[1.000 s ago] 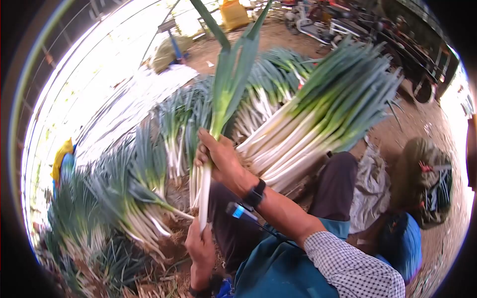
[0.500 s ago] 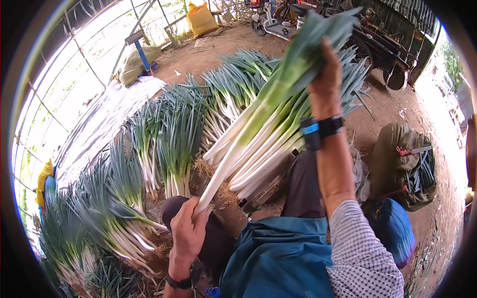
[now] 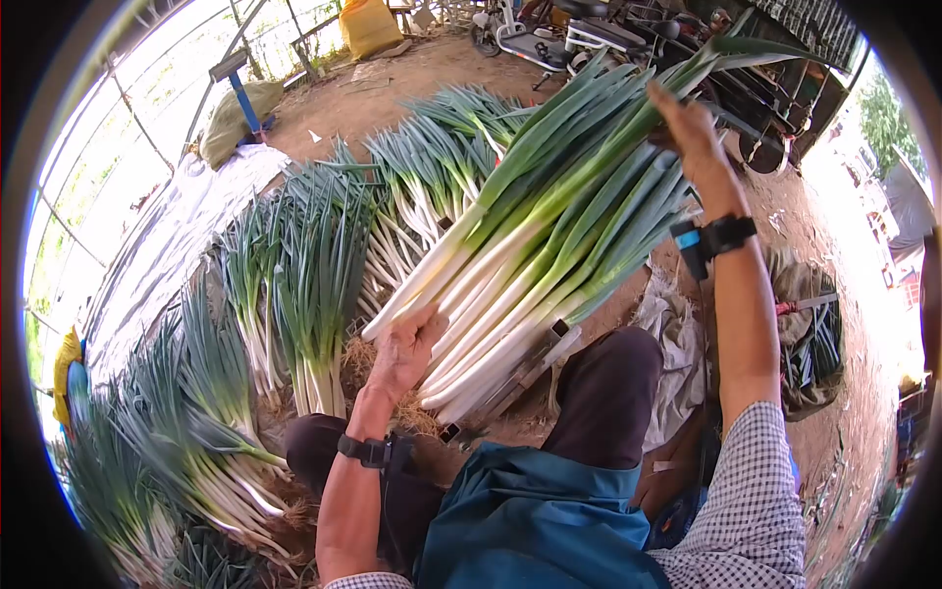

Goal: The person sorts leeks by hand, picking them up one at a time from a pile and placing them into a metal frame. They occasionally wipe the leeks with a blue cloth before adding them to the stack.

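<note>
A long green onion point(image 3: 579, 196), like a leek, lies slantwise over a pile of others, roots toward me and leaves to the upper right. My left hand point(image 3: 404, 351) is closed around its white lower end. My right hand point(image 3: 695, 137) has its fingers around the green leaves at the far end. Beneath it, the pile of green onions point(image 3: 530, 285) rests on a low rack point(image 3: 520, 381) with black-capped ends, just beyond my knees. Part of the rack is hidden under the stalks.
Bunches of green onions point(image 3: 319, 285) lie on the ground to the left, with more behind. A pale sheet point(image 3: 186, 236) runs along the left. A stuffed sack point(image 3: 785, 265) and crumpled plastic point(image 3: 675, 353) are at the right. A scooter point(image 3: 535, 44) and yellow bag point(image 3: 371, 27) stand at the back.
The green onion has come down from above the pile to lie over it. My left hand has moved forward, my right hand outward to the right. The view has shifted to the right.
</note>
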`<state>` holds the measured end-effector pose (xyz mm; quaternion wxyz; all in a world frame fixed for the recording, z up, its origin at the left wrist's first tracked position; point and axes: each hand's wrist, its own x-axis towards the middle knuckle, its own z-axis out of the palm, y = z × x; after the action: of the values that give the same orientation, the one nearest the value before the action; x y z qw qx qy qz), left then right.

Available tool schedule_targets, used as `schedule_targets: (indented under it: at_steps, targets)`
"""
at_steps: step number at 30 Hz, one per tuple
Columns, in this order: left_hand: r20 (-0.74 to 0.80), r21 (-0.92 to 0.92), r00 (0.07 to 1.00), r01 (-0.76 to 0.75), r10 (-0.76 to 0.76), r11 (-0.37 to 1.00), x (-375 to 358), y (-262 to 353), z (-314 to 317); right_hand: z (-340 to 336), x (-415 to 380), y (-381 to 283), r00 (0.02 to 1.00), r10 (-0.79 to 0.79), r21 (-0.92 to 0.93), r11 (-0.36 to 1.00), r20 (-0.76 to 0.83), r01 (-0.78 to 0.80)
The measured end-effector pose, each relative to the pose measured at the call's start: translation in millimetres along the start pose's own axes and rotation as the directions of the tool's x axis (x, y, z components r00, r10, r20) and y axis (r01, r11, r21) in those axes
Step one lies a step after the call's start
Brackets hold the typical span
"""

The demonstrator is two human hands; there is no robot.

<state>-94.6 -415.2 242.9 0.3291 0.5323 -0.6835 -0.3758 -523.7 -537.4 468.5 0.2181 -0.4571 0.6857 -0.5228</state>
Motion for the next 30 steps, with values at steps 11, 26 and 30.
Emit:
schedule_targets:
  at_steps: [11, 26, 30]
  targets:
    - [0.238, -0.083, 0.942, 0.263, -0.237, 0.961, -4.9, -54.8, 0.8, 75.1, -29.6, 58.5, 0.343, -0.643, -0.249, 0.235, 0.685, 0.939]
    - [-0.023, 0.276, 0.938, -0.326, 0.345, 0.904, -13.8, 51.7, 82.7, 125.9, -7.2, 67.7, 0.263, -0.15, -0.241, 0.153, 0.953, 0.959]
    - [-0.125, 0.263, 0.942, -0.27, 0.311, 0.926, 41.2, 67.2, 128.6, 126.2, -16.1, 62.2, 0.248, -0.107, -0.224, 0.201, 0.963, 0.954]
